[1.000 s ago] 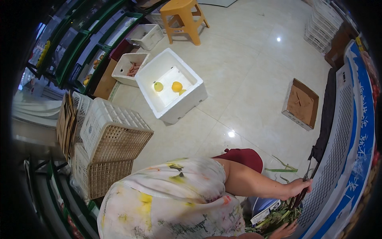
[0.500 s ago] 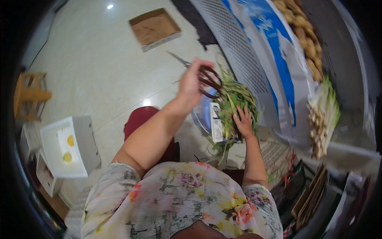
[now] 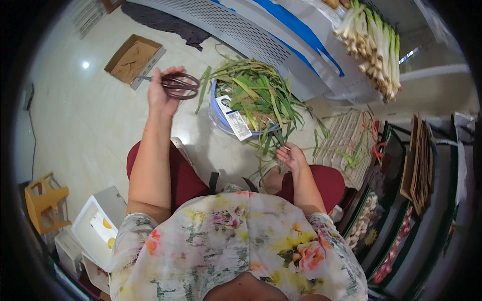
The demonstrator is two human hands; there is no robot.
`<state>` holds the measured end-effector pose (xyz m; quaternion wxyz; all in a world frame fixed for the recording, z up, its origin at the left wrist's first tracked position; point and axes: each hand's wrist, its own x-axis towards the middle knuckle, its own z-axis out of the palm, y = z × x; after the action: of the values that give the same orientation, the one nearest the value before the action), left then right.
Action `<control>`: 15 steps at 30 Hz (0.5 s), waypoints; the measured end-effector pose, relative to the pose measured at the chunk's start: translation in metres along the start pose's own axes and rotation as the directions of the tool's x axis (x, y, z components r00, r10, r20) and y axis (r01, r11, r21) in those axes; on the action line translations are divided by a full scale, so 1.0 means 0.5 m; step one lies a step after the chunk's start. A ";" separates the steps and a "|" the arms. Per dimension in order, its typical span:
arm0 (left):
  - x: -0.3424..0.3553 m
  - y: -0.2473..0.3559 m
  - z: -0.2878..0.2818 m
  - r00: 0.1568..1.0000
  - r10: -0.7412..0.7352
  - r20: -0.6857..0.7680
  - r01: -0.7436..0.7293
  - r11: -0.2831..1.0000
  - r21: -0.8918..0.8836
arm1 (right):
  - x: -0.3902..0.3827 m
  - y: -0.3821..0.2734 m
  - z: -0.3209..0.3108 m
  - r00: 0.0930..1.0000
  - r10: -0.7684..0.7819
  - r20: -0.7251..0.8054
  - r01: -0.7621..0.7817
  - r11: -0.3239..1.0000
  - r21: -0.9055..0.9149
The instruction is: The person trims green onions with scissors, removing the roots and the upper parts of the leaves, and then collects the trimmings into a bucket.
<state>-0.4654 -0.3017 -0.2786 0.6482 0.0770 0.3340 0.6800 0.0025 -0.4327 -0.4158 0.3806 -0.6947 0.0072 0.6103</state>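
My left hand is closed around a pair of scissors with dark brown looped handles, held above the floor left of the bin. The blades point left, away from the bin. A blue-rimmed bin is heaped with green onion leaves and root trimmings, some spilling over its edge. A printed white carton piece leans at its near side. Close to the leaf ends hanging on the near right is my right hand, its fingers loosely bent and apart, with no object visible in it.
A shallow cardboard box lies on the tiled floor at far left. Bunches of trimmed green onions rest on the shelf at upper right. A white basket and a rack with flattened cardboard stand right; a yellow stool stands left.
My right hand has come off the leaves and back toward me. My left hand, with the scissors, has moved left away from the bin. The whole view has turned.
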 end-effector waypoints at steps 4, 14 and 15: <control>-0.011 0.021 -0.004 0.989 0.029 -0.143 -0.029 1.000 -0.002 | 0.059 0.036 -0.048 0.987 0.090 -0.135 -0.075 0.991 0.112; -0.053 0.129 -0.135 0.917 0.244 -0.314 -0.214 0.969 0.127 | 0.381 0.221 -0.112 0.934 -0.121 -0.335 -0.047 0.891 -0.451; -0.056 0.124 -0.124 0.899 0.267 -0.348 -0.241 0.964 0.116 | 0.365 0.187 -0.071 0.944 -0.029 -0.328 -0.142 0.863 -0.485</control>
<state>-0.5460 -0.3459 -0.2823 0.4787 0.0165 0.4578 0.7490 0.0345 -0.4353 -0.6213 0.1619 -0.8599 -0.0685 0.4793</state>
